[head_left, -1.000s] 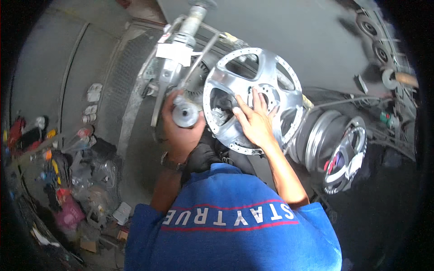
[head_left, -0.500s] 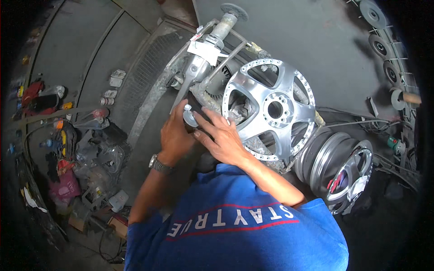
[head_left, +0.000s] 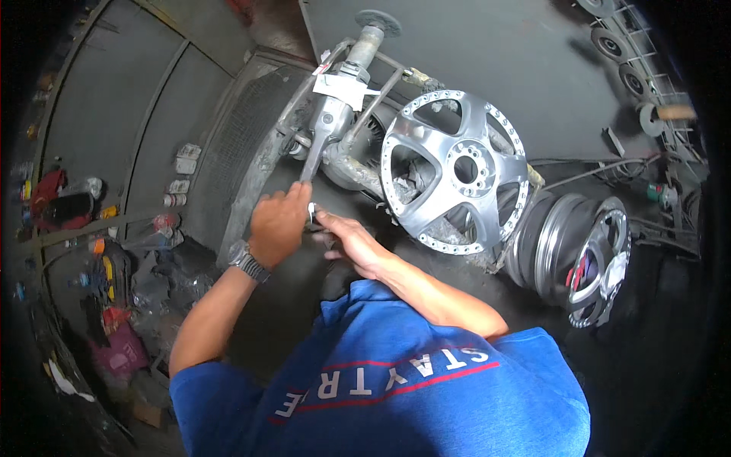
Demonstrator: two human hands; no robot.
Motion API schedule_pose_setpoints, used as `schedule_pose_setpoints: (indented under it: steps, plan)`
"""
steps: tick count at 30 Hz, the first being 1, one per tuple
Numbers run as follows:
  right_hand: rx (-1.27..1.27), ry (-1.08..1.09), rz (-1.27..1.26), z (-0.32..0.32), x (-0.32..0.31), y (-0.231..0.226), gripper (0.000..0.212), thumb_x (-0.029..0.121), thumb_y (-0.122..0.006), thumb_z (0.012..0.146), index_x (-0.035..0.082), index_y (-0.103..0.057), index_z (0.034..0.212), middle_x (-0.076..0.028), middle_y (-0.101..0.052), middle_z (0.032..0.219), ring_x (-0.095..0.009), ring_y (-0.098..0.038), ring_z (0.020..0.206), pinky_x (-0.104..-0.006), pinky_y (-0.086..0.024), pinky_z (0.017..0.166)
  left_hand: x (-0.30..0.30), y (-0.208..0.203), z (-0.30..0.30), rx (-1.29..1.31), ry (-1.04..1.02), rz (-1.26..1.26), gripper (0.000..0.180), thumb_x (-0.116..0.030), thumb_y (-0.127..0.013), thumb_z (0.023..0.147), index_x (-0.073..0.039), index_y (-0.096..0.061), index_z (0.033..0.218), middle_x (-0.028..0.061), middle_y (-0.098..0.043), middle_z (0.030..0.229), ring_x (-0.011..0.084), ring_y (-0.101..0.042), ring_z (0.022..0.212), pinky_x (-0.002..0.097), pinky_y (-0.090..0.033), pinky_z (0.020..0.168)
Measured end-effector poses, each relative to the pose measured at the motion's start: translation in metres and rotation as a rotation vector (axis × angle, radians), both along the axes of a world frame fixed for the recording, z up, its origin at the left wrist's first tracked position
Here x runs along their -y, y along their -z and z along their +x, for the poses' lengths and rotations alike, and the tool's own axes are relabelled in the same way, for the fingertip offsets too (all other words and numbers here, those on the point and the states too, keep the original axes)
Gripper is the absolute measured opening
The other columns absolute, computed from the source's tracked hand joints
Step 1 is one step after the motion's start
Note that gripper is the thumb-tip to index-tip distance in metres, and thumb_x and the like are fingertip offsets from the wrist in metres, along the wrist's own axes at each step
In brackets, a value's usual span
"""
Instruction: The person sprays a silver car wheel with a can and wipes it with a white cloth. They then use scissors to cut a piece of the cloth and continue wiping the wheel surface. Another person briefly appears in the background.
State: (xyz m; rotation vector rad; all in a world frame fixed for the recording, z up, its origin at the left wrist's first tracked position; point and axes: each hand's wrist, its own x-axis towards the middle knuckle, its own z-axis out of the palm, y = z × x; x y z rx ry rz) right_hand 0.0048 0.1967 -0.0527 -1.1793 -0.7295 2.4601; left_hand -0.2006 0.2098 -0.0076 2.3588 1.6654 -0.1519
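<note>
My left hand (head_left: 280, 222), with a metal-banded watch (head_left: 249, 261) on its wrist, is closed around a small piece with a white tip (head_left: 311, 211); most of the piece is hidden by the fingers. My right hand (head_left: 354, 244) is just beside it, its index finger stretched to the piece and the other fingers apart and blurred. Just beyond my left fingertips ends the long grey bar of a metal machine (head_left: 327, 122); I cannot tell whether they touch. To the right of my hands a silver five-spoke wheel face (head_left: 438, 160) leans on the machine's frame.
Further right, another wheel with a deep barrel (head_left: 560, 244) stands on the floor. Round grinding discs (head_left: 609, 44) hang on a rack at the far right. Cables (head_left: 582, 171) run below it. Plastic bags (head_left: 156, 278) and small containers (head_left: 187, 156) lie to the left.
My hands have shifted slightly left and down in the picture. The round grey face of the small piece showed before; now it is mostly turned away. My right fingers have moved and blur.
</note>
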Motion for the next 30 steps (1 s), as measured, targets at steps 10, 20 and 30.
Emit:
schedule_pose_setpoints:
  steps: [10, 20, 30]
  plan:
    - [0.617, -0.255, 1.56, -0.052, -0.005, -0.062, 0.057, 0.046, -0.061, 0.112, 0.02, -0.059, 0.163, -0.026, -0.048, 0.166, -0.045, -0.051, 0.147, -0.0596, -0.04, 0.119, 0.037, 0.062, -0.026, 1.146, -0.494, 0.434, 0.088, -0.007, -0.089, 0.088, 0.0, -0.043, 0.163, 0.0233, -0.059, 0.159, 0.0387, -0.059, 0.146, 0.0489, -0.049, 0.122]
    - [-0.089, 0.283, 0.364, -0.005, -0.028, -0.042, 0.063, 0.045, -0.062, 0.115, 0.003, -0.057, 0.162, -0.012, -0.059, 0.164, -0.029, -0.056, 0.15, -0.0469, -0.044, 0.123, 0.008, 0.068, 0.003, 1.368, -0.551, 0.377, 0.092, 0.005, -0.087, 0.082, 0.002, -0.041, 0.161, 0.0235, -0.057, 0.157, 0.0358, -0.057, 0.146, 0.0472, -0.044, 0.126]
    - [1.56, -0.09, 1.295, 0.152, -0.102, 0.037, 0.053, 0.045, -0.057, 0.114, 0.019, -0.063, 0.16, -0.018, -0.049, 0.169, -0.043, -0.041, 0.157, -0.0694, -0.03, 0.124, 0.014, 0.081, 0.029, 1.272, -0.72, 0.291, 0.092, 0.008, -0.087, 0.08, 0.002, -0.041, 0.161, 0.0233, -0.058, 0.157, 0.035, -0.057, 0.146, 0.0461, -0.045, 0.125]
